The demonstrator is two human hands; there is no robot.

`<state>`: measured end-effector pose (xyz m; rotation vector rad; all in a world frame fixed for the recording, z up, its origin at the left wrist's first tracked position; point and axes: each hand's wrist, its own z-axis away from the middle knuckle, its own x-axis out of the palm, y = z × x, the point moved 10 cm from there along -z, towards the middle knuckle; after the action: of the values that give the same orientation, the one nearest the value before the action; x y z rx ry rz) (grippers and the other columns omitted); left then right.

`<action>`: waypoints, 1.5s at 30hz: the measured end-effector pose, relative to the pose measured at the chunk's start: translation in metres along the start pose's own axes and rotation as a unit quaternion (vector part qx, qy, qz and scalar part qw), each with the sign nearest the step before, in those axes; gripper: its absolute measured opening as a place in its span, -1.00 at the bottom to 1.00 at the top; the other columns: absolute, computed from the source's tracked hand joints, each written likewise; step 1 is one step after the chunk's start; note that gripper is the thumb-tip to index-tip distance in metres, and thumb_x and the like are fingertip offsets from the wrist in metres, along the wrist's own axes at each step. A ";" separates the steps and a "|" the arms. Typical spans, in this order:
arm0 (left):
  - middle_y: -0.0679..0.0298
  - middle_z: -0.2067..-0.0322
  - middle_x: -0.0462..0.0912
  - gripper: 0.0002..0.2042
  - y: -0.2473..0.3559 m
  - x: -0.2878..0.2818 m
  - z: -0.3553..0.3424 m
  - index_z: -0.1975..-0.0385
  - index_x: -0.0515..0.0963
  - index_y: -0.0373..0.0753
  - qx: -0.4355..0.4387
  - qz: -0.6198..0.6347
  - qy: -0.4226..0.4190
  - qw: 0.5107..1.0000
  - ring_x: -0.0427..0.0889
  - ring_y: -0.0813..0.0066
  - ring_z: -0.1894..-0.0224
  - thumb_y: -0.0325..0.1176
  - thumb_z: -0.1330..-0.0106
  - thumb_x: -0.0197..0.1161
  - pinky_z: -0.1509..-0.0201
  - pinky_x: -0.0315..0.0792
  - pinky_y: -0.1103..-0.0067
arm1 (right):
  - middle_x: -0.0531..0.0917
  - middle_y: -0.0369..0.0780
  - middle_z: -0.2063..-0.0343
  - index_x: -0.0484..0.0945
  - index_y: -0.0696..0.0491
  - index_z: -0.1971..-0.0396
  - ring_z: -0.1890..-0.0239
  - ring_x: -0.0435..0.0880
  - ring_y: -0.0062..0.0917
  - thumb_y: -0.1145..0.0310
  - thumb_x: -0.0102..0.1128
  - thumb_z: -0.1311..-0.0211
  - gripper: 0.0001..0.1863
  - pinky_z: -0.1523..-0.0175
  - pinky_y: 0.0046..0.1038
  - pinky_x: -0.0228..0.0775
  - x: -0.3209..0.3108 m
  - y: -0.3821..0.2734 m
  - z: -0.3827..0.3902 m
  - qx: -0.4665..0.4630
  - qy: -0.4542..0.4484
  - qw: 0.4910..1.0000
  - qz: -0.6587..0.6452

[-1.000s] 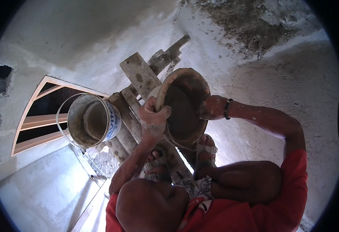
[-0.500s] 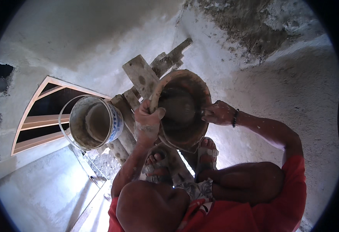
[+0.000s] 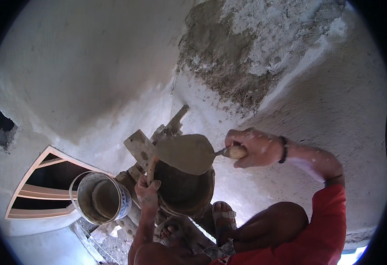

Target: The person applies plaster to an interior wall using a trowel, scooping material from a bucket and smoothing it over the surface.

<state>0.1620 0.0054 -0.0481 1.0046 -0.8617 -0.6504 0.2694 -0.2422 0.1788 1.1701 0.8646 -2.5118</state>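
My right hand is closed around the wooden handle of a trowel. Its broad rounded blade is coated with grey-brown mortar and lies over the far part of a worn orange-brown bucket. My left hand grips that bucket's left rim, thumb pressed on the edge. Inside the bucket it is dark, with wet-looking material partly hidden by the blade. The bucket stands between my left hand and my sandalled foot.
A white bucket with a raised handle and mortar-smeared inside stands at the left. Rough planks lie beneath and beyond the buckets. A wooden frame sits in the left wall. Ahead, the plastered wall has a rough bare patch.
My right hand has come up out of the bucket's right side with the trowel, its loaded blade now above the rim. The view has tilted up toward the wall. My left hand still holds the rim.
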 end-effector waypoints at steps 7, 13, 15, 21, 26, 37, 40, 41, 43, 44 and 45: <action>0.54 0.59 0.36 -0.88 0.006 -0.007 0.003 0.59 0.41 -0.20 0.015 0.014 0.007 1.000 0.23 0.79 0.54 -0.57 0.00 0.21 0.48 0.13 0.73 | 0.62 -0.19 0.47 0.45 0.20 -0.01 0.54 0.59 -0.55 0.03 0.31 -0.15 -0.40 0.49 -0.55 0.51 -0.063 -0.018 0.041 -0.138 0.033 0.963 -0.231; 0.53 0.56 0.39 -0.91 0.009 0.024 0.010 0.56 0.43 -0.24 0.006 0.028 -0.040 0.999 0.26 0.79 0.52 -0.57 -0.01 0.20 0.45 0.16 0.75 | 0.63 -0.23 0.37 0.36 0.12 -0.16 0.56 0.58 -0.71 0.07 0.17 -0.29 -0.43 0.60 -0.67 0.48 -0.193 0.146 0.126 -0.069 0.334 0.915 -0.214; 0.52 0.56 0.40 -0.92 0.013 0.016 0.010 0.55 0.45 -0.25 0.012 -0.040 -0.026 0.999 0.28 0.77 0.51 -0.56 -0.02 0.20 0.43 0.20 0.74 | 0.62 -0.25 0.40 0.36 0.11 -0.16 0.58 0.56 -0.73 0.06 0.10 -0.32 -0.46 0.61 -0.70 0.45 -0.225 0.150 0.160 -0.040 0.442 0.885 -0.139; 0.36 0.51 0.54 -0.83 0.047 0.028 0.017 0.39 0.54 -0.40 0.014 -0.134 -0.005 0.991 0.41 0.63 0.47 -0.48 -0.02 0.21 0.37 0.36 0.58 | 0.63 -0.22 0.42 0.35 0.12 -0.18 0.61 0.55 -0.68 0.18 -0.01 -0.39 -0.53 0.59 -0.62 0.46 -0.127 0.089 0.085 0.011 0.258 0.965 -0.031; 0.33 0.59 0.46 -0.85 0.016 0.028 0.014 0.45 0.50 -0.38 0.000 -0.182 -0.019 0.983 0.35 0.63 0.50 -0.47 0.03 0.22 0.43 0.31 0.55 | 0.56 -0.09 0.22 0.40 0.06 -0.14 0.21 0.58 -0.40 0.31 0.01 -0.29 -0.59 0.20 -0.36 0.54 0.055 0.050 0.006 -0.079 0.079 0.974 0.198; 0.33 0.71 0.21 -0.77 0.015 0.056 0.033 0.65 0.28 -0.31 0.043 -0.226 -0.019 0.973 0.20 0.63 0.59 -0.44 0.08 0.26 0.56 0.19 0.54 | 0.61 -0.03 0.29 0.53 0.00 0.11 0.14 0.63 -0.24 0.28 0.02 -0.20 -0.72 0.14 -0.27 0.54 0.177 0.079 -0.075 -0.018 -0.136 0.938 0.319; 0.34 0.72 0.19 -0.76 0.012 0.064 0.038 0.65 0.27 -0.30 0.030 -0.236 -0.028 0.971 0.20 0.60 0.60 -0.44 0.09 0.26 0.57 0.19 0.53 | 0.66 -0.15 0.25 0.61 -0.08 0.19 0.12 0.64 -0.27 0.22 0.13 -0.12 -0.74 0.08 -0.24 0.54 0.202 0.079 -0.074 -0.141 -0.088 0.965 0.203; 0.34 0.72 0.19 -0.76 0.011 0.064 0.039 0.65 0.26 -0.30 0.029 -0.235 -0.032 0.971 0.20 0.61 0.60 -0.44 0.09 0.26 0.57 0.19 0.53 | 0.67 -0.18 0.24 0.63 -0.09 0.20 0.12 0.64 -0.26 0.21 0.14 -0.11 -0.74 0.07 -0.23 0.53 0.210 0.079 -0.072 -0.178 -0.064 0.970 0.155; 0.33 0.71 0.19 -0.75 0.009 0.065 0.038 0.65 0.26 -0.30 0.027 -0.235 -0.042 0.971 0.20 0.61 0.60 -0.44 0.09 0.26 0.57 0.19 0.54 | 0.67 -0.22 0.22 0.61 -0.12 0.13 0.12 0.64 -0.26 0.18 0.16 -0.12 -0.70 0.03 -0.22 0.52 0.220 0.083 -0.071 -0.171 -0.062 0.977 0.113; 0.34 0.71 0.20 -0.75 0.008 0.060 0.036 0.66 0.26 -0.29 0.030 -0.222 -0.037 0.974 0.20 0.62 0.59 -0.45 0.09 0.27 0.56 0.18 0.54 | 0.67 -0.21 0.21 0.61 -0.11 0.12 0.13 0.64 -0.27 0.18 0.16 -0.13 -0.69 0.03 -0.23 0.52 0.224 0.082 -0.073 -0.156 -0.080 0.980 0.093; 0.35 0.70 0.20 -0.75 0.006 0.055 0.031 0.66 0.26 -0.29 0.034 -0.208 -0.033 0.977 0.20 0.63 0.58 -0.45 0.09 0.27 0.56 0.18 0.55 | 0.66 -0.20 0.20 0.61 -0.11 0.11 0.13 0.65 -0.27 0.18 0.16 -0.14 -0.69 0.03 -0.24 0.52 0.226 0.081 -0.074 -0.139 -0.096 0.983 0.074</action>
<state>0.1638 -0.0500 -0.0175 1.2454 -0.7394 -1.0194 0.2037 -0.2554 -0.0634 0.8543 0.9970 -2.2516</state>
